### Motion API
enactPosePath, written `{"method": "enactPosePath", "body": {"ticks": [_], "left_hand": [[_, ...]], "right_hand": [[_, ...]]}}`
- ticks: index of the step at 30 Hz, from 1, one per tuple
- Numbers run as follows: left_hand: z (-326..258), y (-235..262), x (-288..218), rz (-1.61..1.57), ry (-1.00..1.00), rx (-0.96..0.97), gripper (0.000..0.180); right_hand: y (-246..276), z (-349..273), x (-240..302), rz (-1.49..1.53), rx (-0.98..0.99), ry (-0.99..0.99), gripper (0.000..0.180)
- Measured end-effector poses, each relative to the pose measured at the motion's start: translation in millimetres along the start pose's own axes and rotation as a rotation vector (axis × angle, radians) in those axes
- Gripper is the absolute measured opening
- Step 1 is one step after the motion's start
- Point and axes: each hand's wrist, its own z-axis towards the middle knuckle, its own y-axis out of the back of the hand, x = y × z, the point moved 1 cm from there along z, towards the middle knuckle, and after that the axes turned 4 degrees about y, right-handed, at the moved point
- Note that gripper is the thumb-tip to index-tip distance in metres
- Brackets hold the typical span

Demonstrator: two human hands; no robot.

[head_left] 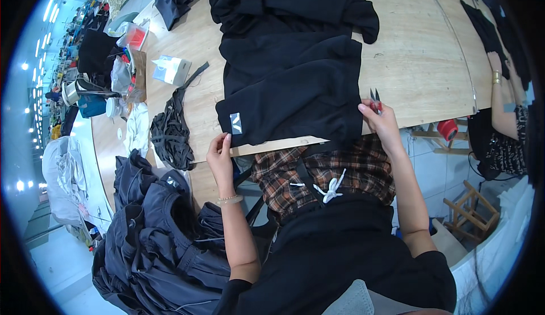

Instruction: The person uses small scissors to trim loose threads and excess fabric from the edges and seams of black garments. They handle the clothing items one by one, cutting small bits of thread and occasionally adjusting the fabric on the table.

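A black garment (295, 90) lies spread on the wooden table in front of me, its near hem close to the table's edge. At its near left corner my left hand (219, 151) pinches the hem between thumb and fingers, just below a small white label (235, 123) with a dark mark. Small red-handled thread snips (374, 100) are in my right hand (383, 124), dark blades pointing away from me. The thumb of that hand lies at the garment's right edge; whether it also grips the cloth I cannot tell.
Dark strips (172, 130) lie bundled left of the garment, near a white-and-blue box (171, 71). Dark clothes (153, 230) are heaped at my left. Another person's arm (502, 96) reaches over the table at right, near a wooden stool (471, 210) and a red spool (447, 129).
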Motion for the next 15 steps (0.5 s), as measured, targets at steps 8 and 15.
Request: {"method": "enactPosePath", "body": {"ticks": [8, 15], "left_hand": [[-11, 16, -74, -0.341, -0.188, -0.117, 0.035], [-13, 49, -105, -0.141, -0.331, -0.325, 0.021]], "right_hand": [[-3, 6, 37, 0.106, 0.059, 0.124, 0.023], [6, 9, 97, 0.324, 0.117, 0.253, 0.014]]}}
